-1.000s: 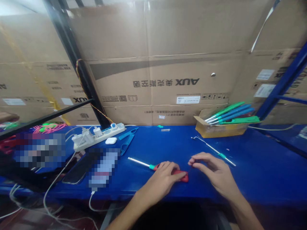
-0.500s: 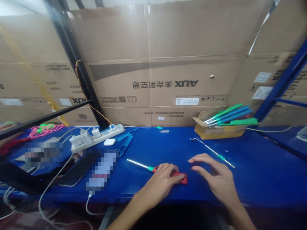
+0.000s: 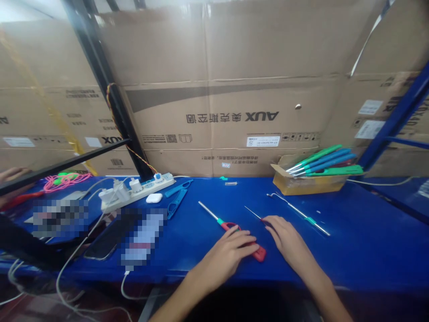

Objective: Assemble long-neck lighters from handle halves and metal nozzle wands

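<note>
A red lighter-like tool [image 3: 260, 252] with a green collar and a metal tube lies slantwise on the blue table. My left hand [image 3: 231, 250] rests over its red body, fingers bent round it. Just to the right, my right hand [image 3: 283, 230] pinches a small red piece between thumb and forefinger, with a thin metal rod [image 3: 252, 212] pointing up and left from it. Beyond that hand lies a metal tube with a green collar and a white wire [image 3: 301, 213].
An open carton [image 3: 311, 185] of green and blue tools stands at the back right. A power strip [image 3: 139, 192], white case [image 3: 154, 198], blue plastic parts [image 3: 177, 203] and phones lie left. Another person's hand [image 3: 13, 176] shows at far left.
The red tool has turned, its tube tip swinging up and right. My right hand has closed its fingers and turned leftward, and the thin rod now shows at its fingertips.
</note>
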The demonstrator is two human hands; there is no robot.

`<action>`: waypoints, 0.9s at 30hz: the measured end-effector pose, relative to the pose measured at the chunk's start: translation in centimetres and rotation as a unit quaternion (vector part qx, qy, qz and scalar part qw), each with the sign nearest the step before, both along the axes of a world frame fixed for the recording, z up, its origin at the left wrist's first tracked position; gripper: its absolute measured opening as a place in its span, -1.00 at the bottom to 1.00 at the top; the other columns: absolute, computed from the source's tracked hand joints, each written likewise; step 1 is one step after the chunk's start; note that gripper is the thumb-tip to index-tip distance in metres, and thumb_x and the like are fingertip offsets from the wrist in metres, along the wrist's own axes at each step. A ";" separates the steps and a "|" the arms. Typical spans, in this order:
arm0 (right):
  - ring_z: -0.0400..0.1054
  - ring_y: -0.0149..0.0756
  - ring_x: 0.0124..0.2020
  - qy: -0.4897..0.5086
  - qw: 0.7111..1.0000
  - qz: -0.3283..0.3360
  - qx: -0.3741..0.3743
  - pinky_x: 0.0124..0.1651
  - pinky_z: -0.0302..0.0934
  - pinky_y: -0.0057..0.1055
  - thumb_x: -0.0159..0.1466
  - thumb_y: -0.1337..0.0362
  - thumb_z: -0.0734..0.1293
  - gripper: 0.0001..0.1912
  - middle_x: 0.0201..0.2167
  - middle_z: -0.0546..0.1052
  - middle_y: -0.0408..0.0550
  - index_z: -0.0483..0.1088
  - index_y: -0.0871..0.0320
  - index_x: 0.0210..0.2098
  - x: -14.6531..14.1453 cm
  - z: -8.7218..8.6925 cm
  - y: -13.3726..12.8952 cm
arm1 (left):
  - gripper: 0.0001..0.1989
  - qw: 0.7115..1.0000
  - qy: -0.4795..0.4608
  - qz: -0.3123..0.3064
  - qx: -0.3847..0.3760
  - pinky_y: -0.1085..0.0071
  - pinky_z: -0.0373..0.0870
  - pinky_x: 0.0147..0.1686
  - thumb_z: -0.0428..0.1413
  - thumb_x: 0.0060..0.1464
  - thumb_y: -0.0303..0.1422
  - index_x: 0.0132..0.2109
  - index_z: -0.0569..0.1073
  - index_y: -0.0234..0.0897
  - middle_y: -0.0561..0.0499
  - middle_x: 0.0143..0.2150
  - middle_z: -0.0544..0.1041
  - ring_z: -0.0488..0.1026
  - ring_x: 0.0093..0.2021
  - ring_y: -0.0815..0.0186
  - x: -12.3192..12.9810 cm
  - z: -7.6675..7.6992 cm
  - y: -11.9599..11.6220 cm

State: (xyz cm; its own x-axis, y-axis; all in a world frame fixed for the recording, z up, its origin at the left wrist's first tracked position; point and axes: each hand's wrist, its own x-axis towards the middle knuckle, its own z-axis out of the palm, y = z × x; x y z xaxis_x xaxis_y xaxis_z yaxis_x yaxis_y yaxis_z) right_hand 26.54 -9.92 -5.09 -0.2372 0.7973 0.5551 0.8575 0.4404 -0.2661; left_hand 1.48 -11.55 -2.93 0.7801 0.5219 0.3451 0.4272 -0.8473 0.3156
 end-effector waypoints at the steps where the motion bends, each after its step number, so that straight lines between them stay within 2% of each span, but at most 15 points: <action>1: 0.54 -0.07 -0.05 -0.013 1.000 0.001 -0.002 -0.02 0.42 -0.09 0.49 0.22 0.10 -0.66 -0.05 0.63 0.06 0.48 0.11 -0.01 -0.1 0.1 -0.1 | -0.55 1.000 -0.004 -0.001 0.002 0.12 0.08 0.41 -0.05 0.35 -0.56 0.27 0.40 -0.11 0.00 0.30 0.43 0.26 0.36 0.29 0.0 -0.3 0.1; 4: 0.51 -0.05 0.03 -0.020 1.000 0.003 0.001 0.06 0.37 -0.06 0.50 0.13 0.10 -0.62 0.02 0.61 0.07 0.48 0.11 0.02 -1.0 0.9 -0.9 | -0.58 1.000 -0.012 0.001 0.020 0.16 0.17 0.38 -0.05 0.36 -0.55 0.25 0.41 -0.13 -0.01 0.30 0.43 0.26 0.36 0.29 0.0 -0.5 0.0; 7: 0.46 -0.07 0.12 -0.017 0.999 0.025 -0.033 0.15 0.33 -0.08 0.49 0.04 0.13 -0.60 0.09 0.58 0.04 0.45 0.06 0.12 -2.8 1.7 -2.0 | -0.61 0.998 -0.018 0.027 0.047 0.17 0.23 0.32 -0.03 0.35 -0.54 0.24 0.39 -0.19 -0.05 0.22 0.47 0.31 0.29 0.24 0.2 0.3 -0.4; 9: 0.41 -0.06 0.18 -0.029 0.996 0.051 -0.067 0.19 0.31 -0.08 0.46 -0.01 0.19 -0.53 0.17 0.53 0.03 0.36 0.05 0.24 -4.2 2.1 -2.6 | -0.62 0.992 -0.042 0.096 0.066 0.12 0.34 0.18 -0.06 0.36 -0.53 0.25 0.35 -0.25 -0.11 0.08 0.54 0.42 0.13 0.17 0.2 0.6 -0.6; 12: 0.36 -0.04 0.22 -0.049 0.991 0.087 -0.090 0.19 0.31 -0.06 0.40 -0.05 0.27 -0.39 0.24 0.47 0.08 0.25 0.10 0.33 -6.0 2.2 -2.9 | -0.68 0.971 -0.080 0.218 0.062 0.17 0.40 -0.07 -0.11 0.35 -0.53 0.14 0.41 -0.27 -0.09 -0.12 0.56 0.46 -0.11 0.16 0.1 0.6 -0.6; 15: 0.43 -0.03 0.09 -0.073 0.991 0.083 -0.075 0.05 0.39 -0.08 0.42 0.04 0.28 -0.50 0.13 0.52 0.09 0.32 0.07 0.28 -6.8 1.9 -2.7 | -0.70 0.957 -0.089 0.274 0.041 0.23 0.37 -0.12 -0.12 0.35 -0.53 0.04 0.44 -0.21 -0.04 -0.14 0.57 0.49 -0.14 0.19 0.0 0.2 -0.4; 19: 0.49 -0.09 -0.09 -0.099 0.992 0.059 -0.050 -0.13 0.43 -0.18 0.45 0.19 0.21 -0.64 -0.01 0.52 0.09 0.39 0.06 0.19 -7.2 1.7 -2.4 | -0.67 0.945 -0.127 0.294 0.064 0.25 0.34 -0.08 -0.10 0.36 -0.49 0.18 0.34 -0.20 -0.05 -0.04 0.59 0.52 -0.07 0.19 0.0 -0.2 -0.5; 22: 0.51 -0.15 -0.22 -0.110 0.992 0.029 -0.053 -0.24 0.42 -0.24 0.45 0.22 0.18 -0.68 -0.12 0.50 0.05 0.43 0.06 0.12 -7.5 1.8 -2.5 | -0.64 0.946 -0.138 0.280 0.085 0.27 0.34 -0.11 -0.11 0.36 -0.49 0.23 0.28 -0.24 -0.08 -0.04 0.60 0.54 -0.09 0.21 -0.1 -0.1 -0.7; 24: 0.52 -0.21 -0.31 -0.091 0.994 0.014 -0.064 -0.34 0.40 -0.32 0.47 0.20 0.16 -0.70 -0.17 0.50 0.00 0.44 0.06 0.06 -7.6 1.8 -2.5 | -0.64 0.951 -0.127 0.266 0.091 0.26 0.35 -0.11 -0.11 0.36 -0.50 0.23 0.29 -0.24 -0.07 -0.05 0.60 0.54 -0.11 0.21 0.0 -0.1 -0.8; 27: 0.55 -0.22 -0.36 -0.008 0.998 -0.013 -0.067 -0.48 0.35 -0.39 0.49 0.09 0.13 -0.66 -0.15 0.55 0.00 0.43 0.05 0.04 -7.2 1.7 -2.5 | -0.64 0.961 -0.085 0.248 0.086 0.21 0.37 -0.06 -0.11 0.34 -0.52 0.21 0.31 -0.22 -0.07 -0.05 0.59 0.54 -0.10 0.18 0.1 -0.1 -0.9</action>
State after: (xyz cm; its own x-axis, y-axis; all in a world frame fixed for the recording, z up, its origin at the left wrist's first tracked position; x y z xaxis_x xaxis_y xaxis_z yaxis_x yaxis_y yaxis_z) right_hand 19.33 -12.45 -3.35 -0.2242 0.8696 0.4399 0.8725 0.3802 -0.3069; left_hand 1.61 -12.43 -3.02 0.3754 0.7384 0.5602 0.7464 -0.5992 0.2896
